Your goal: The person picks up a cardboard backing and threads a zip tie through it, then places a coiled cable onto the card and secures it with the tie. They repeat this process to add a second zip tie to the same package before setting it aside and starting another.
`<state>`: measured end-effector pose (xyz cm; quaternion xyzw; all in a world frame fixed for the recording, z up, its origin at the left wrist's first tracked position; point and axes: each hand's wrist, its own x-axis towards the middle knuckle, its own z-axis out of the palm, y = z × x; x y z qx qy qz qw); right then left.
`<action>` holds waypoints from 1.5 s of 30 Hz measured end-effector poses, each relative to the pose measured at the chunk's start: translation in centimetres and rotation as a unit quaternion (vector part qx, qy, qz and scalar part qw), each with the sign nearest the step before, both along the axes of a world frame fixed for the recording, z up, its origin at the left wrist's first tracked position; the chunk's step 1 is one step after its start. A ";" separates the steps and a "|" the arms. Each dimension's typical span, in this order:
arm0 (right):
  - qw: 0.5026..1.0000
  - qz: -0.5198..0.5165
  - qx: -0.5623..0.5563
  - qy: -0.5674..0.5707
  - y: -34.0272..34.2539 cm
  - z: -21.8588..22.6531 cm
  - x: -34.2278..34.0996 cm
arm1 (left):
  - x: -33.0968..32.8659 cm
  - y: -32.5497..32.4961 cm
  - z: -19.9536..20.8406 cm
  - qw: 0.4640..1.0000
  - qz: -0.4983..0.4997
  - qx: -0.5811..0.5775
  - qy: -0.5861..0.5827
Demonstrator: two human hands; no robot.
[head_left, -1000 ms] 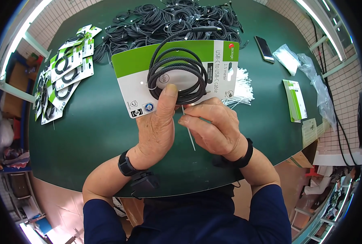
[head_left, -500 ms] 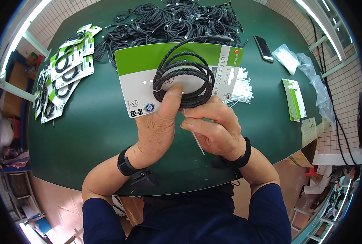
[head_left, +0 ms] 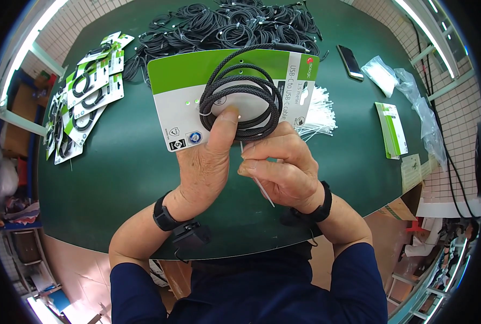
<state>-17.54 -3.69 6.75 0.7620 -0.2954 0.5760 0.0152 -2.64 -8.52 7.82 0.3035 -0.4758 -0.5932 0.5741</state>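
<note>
My left hand (head_left: 204, 167) grips a green and white packaging card (head_left: 170, 94), its thumb lying inside a coil of black braided cable (head_left: 275, 108) on the card's front. The fingers behind the card are hidden. A small white tie passes around the coil's left side. Just below the coil, my right hand (head_left: 283, 170) pinches a thin white cable tie (head_left: 263, 190) between thumb and forefinger. The tie's tail slants down past the fingers, and its upper end meets the coil's lower edge.
A heap of coiled black cables (head_left: 197, 24) covers the far side. Carded cables (head_left: 92, 100) pile up at left. White cable ties (head_left: 321, 116) lie behind my right hand. A phone (head_left: 350, 62), a plastic bag (head_left: 381, 75) and a stack of cards (head_left: 391, 131) are at right.
The card and coil have tilted slightly and shifted a little left and toward the far side. My right hand keeps its pinch on the cable tie, nearly in place.
</note>
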 end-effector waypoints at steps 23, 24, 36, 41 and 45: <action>0.995 -0.065 0.030 -0.075 -0.4 0.5 -0.4 | -0.2 0.0 -1.8 0.997 -0.072 0.025 -0.031; 0.991 -0.074 0.050 -0.096 -0.5 0.5 -0.8 | -0.5 0.1 -1.9 0.997 -0.073 0.026 -0.030; 0.986 -0.154 0.007 0.064 -0.6 2.0 -2.0 | -0.9 0.1 -2.0 0.996 -0.085 0.004 -0.011; 0.975 -0.185 -0.024 0.123 -0.2 2.6 -2.2 | -1.0 0.1 -1.6 0.995 -0.080 0.062 0.023; 0.977 -0.151 -0.026 0.146 0.1 2.6 -3.1 | -1.2 0.2 -1.5 0.993 -0.083 0.074 0.049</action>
